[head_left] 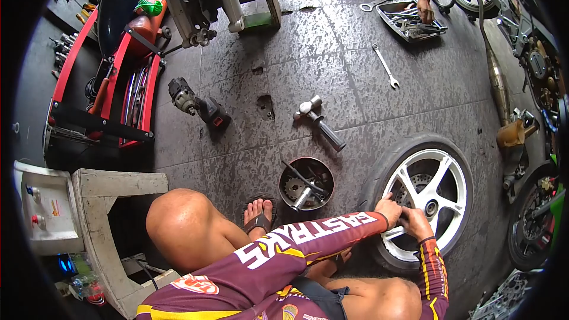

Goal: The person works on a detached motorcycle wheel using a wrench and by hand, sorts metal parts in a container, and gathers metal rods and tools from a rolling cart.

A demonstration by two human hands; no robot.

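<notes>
Together, a person's left hand and right hand, both with curled fingers, sit close at one side of a black-tyred, white-spoked metal wheel.

From the head camera, the wheel rests on a dark grey tiled floor, just ahead of the right knee; what, if anything, the hands grasp cannot be told. Left of it, a round metal tub holds dark parts, near a silver-headed, grey-handled hammer.
</notes>
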